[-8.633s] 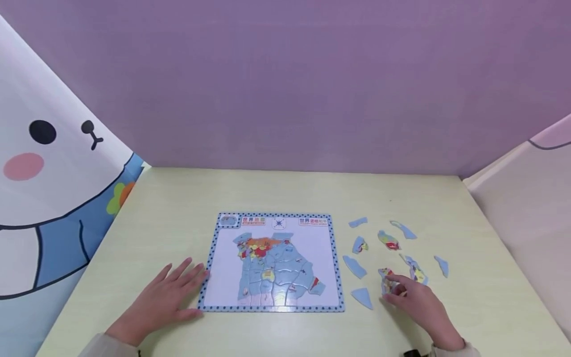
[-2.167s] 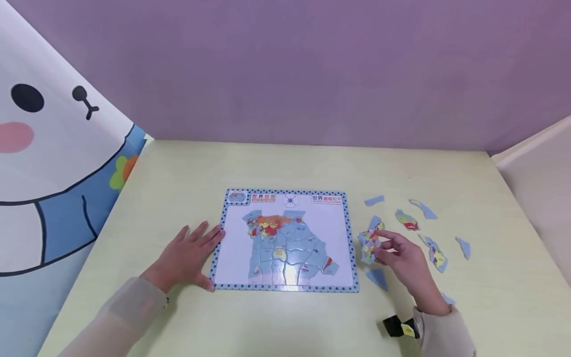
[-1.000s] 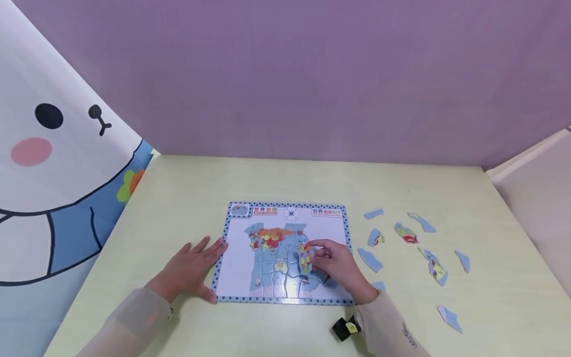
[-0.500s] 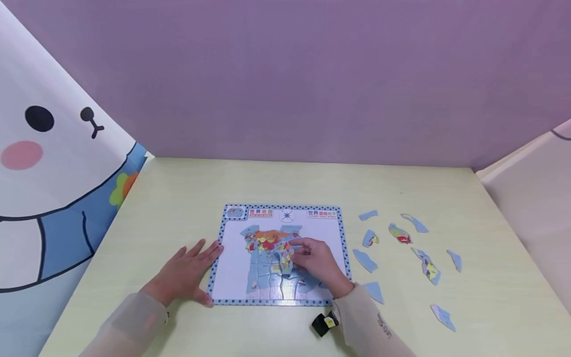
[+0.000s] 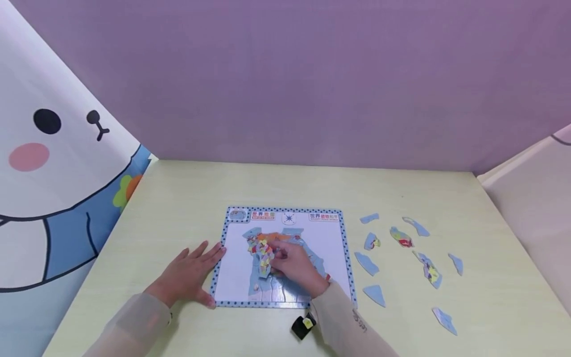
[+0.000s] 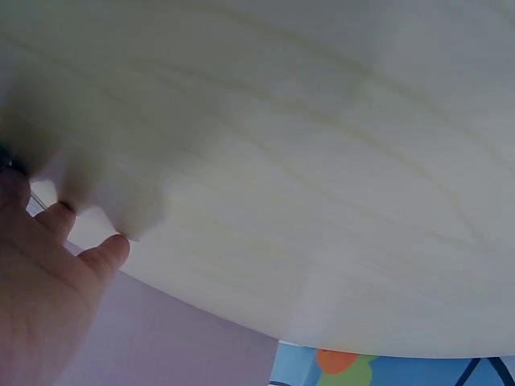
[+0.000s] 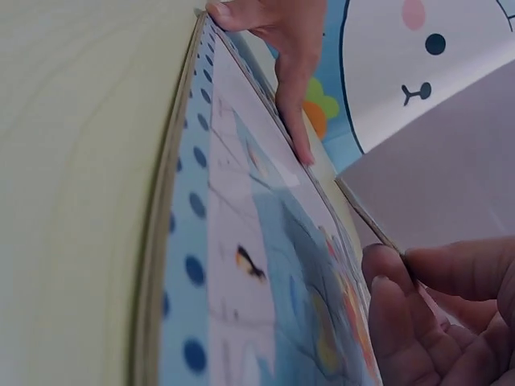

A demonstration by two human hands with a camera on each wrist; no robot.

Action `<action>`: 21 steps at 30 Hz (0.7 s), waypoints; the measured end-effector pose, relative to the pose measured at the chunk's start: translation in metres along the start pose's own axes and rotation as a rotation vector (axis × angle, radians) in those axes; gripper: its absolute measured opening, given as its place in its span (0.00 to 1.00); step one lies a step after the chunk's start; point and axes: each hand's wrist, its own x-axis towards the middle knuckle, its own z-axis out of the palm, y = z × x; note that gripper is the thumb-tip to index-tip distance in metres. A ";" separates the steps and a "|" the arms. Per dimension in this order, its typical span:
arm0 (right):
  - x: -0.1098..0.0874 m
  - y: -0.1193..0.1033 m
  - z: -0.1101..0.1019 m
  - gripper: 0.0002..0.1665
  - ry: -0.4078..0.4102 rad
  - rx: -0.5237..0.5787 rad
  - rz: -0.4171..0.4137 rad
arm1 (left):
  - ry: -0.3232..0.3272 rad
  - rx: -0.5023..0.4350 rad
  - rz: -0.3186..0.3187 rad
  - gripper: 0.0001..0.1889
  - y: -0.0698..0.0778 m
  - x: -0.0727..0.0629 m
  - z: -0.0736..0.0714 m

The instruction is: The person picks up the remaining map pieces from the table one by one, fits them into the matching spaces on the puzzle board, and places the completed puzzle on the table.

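My right hand pinches a multicoloured jigsaw piece between thumb and fingers, over the left part of the partly filled world-map puzzle board. In the right wrist view the jigsaw piece is edge-on and tilted, raised above the board surface. Blue sea and orange-red land pieces sit joined in the board's middle. My left hand lies with fingers spread, its fingertips and thumb on the board's left border. The left wrist view catches part of the left hand low at the side.
Several loose pieces lie right of the board, among them a green-and-red piece, a yellow-and-blue piece and a plain blue piece. A black wrist device hangs at the right cuff. A purple backdrop stands behind the table.
My right hand has picked up the multicoloured piece from the table's right side, carried it over the board and moved it further left across it. The left hand stays at the board's left border.
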 end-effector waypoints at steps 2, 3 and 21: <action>0.003 0.000 0.004 0.27 -0.018 0.009 0.002 | -0.007 -0.002 -0.007 0.62 0.000 0.000 0.000; 0.004 0.000 0.006 0.26 -0.020 0.006 0.002 | -0.009 -0.003 -0.010 0.62 0.000 0.000 0.000; 0.011 -0.011 0.039 0.25 0.012 -0.069 0.075 | -0.010 0.005 -0.016 0.62 0.003 0.001 -0.001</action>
